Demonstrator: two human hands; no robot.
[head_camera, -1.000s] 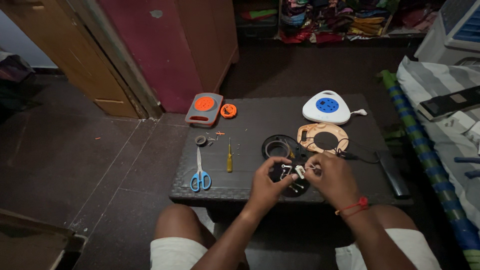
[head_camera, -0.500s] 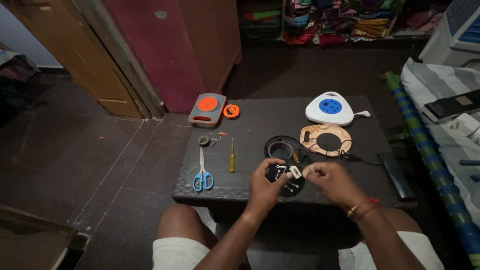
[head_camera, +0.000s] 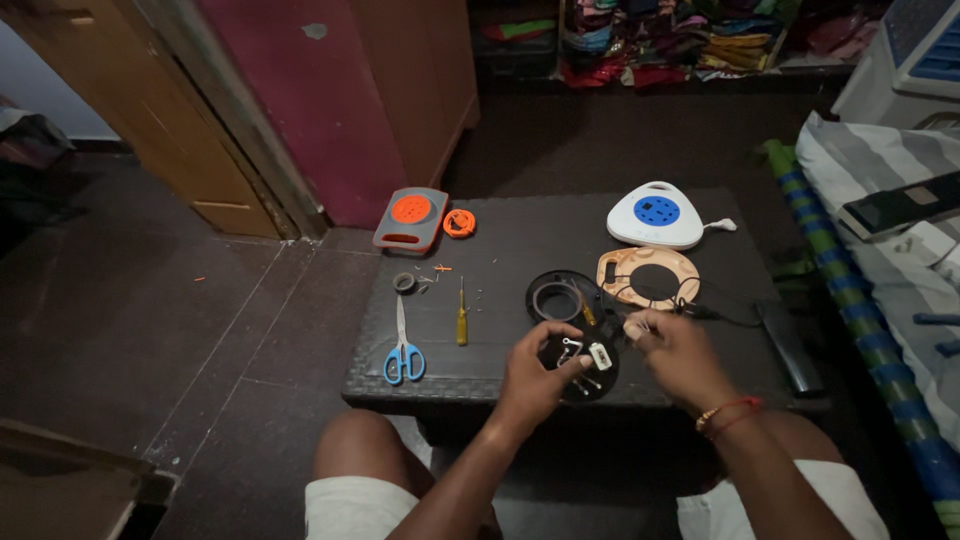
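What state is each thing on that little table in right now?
Black round part: held by left hand, insides exposed.
Right hand: pinching a wire by the part.
Scissors: closed, lying flat.
Screwdriver: lying flat, untouched.
White triangular socket unit: assembled, set aside.

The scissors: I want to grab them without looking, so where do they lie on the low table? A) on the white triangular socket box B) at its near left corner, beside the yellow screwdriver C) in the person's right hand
B: the blue-handled scissors lie at the table's near left corner, just left of the yellow screwdriver.
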